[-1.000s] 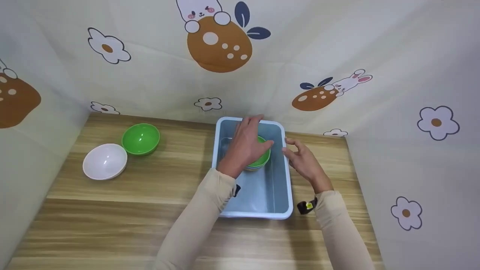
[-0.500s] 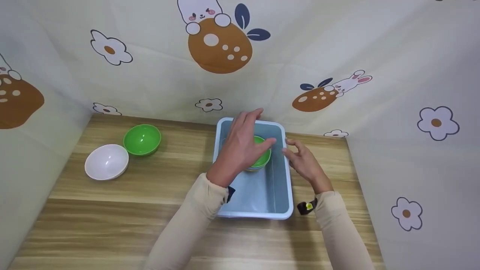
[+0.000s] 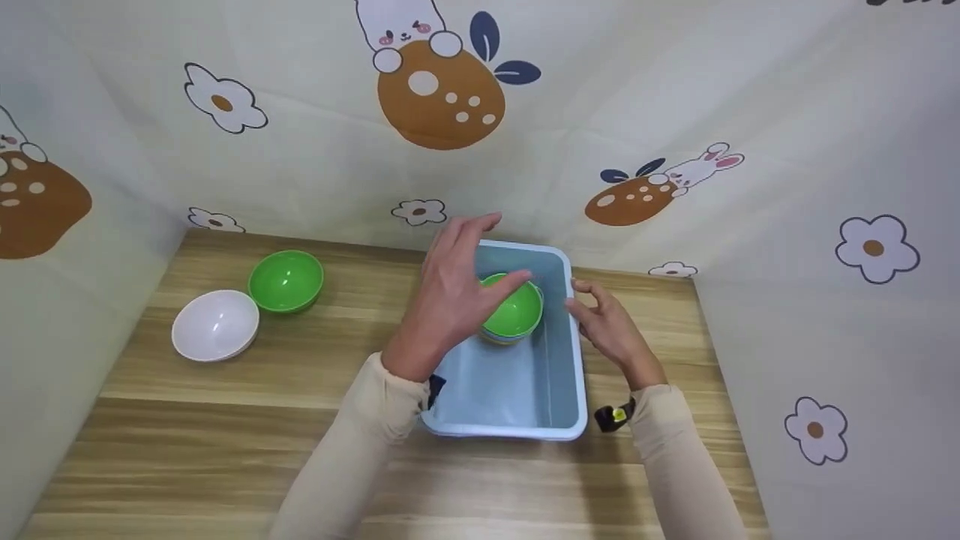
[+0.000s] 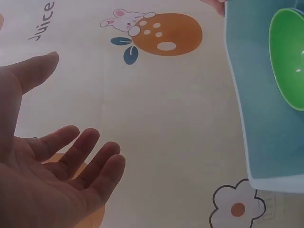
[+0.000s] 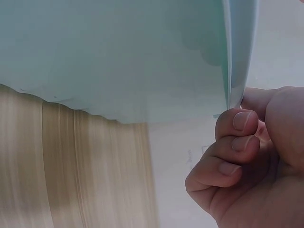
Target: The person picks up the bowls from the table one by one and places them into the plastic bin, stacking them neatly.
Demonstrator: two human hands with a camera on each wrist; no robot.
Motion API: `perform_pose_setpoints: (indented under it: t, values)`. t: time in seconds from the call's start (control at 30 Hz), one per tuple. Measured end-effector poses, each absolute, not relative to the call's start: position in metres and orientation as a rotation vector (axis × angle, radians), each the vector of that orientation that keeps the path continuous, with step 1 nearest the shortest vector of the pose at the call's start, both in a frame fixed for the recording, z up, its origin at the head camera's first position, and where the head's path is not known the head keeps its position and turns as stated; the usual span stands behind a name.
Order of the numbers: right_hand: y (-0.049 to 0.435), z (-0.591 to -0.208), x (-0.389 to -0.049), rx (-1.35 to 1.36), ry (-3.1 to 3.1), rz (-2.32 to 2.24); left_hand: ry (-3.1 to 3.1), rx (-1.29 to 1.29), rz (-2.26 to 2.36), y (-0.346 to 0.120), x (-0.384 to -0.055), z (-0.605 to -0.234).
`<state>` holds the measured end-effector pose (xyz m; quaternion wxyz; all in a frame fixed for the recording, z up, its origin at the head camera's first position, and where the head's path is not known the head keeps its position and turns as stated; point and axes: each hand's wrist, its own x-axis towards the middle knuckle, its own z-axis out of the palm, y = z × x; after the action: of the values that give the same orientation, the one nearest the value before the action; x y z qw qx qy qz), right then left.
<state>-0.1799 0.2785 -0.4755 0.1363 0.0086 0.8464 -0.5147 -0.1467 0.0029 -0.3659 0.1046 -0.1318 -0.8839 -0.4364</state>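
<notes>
Above the left side of a light blue plastic tub (image 3: 507, 432), my left hand (image 3: 450, 300) hovers with fingers spread and nothing in it. The left wrist view shows its palm (image 4: 47, 194) and fingers apart from everything. Inside the tub sits a green bowl (image 3: 517, 311), the top of a nested stack whose lower edges show blue and yellow. My left thumb overlaps this bowl in the head view. At the tub's right side, my right hand (image 3: 616, 334) holds the rim (image 5: 242, 57) between thumb and curled fingers (image 5: 230, 173).
To the left on the wooden table (image 3: 225, 450) stand a second green bowl (image 3: 286, 281) and a white bowl (image 3: 216, 325), side by side. A cream curtain (image 3: 315, 150) printed with rabbits, fruit and flowers encloses the table's back and sides.
My left hand has risen away from the stacked bowls and moved left, uncovering more of the green bowl in the tub. The right hand stays at the rim.
</notes>
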Motion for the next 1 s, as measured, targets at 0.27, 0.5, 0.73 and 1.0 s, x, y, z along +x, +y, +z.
perform_pose_setpoints:
  t: [0.27,0.5,0.73,1.0]
  values:
    - [0.280,-0.475,-0.181,0.029,2.447,-1.462,-2.484,-0.311,-1.245,-0.024,-0.151,-0.383]
    - [0.279,-0.476,-0.182,0.027,2.435,-1.485,-2.441,-0.301,-1.214,-0.046,-0.152,-0.396]
    - [0.279,-0.477,-0.180,0.028,2.432,-1.486,-2.461,-0.232,-1.132,-0.067,-0.152,-0.409]
    - [0.281,-0.476,-0.181,0.050,2.401,-1.497,-2.529,-0.101,-1.051,-0.095,-0.154,-0.433]
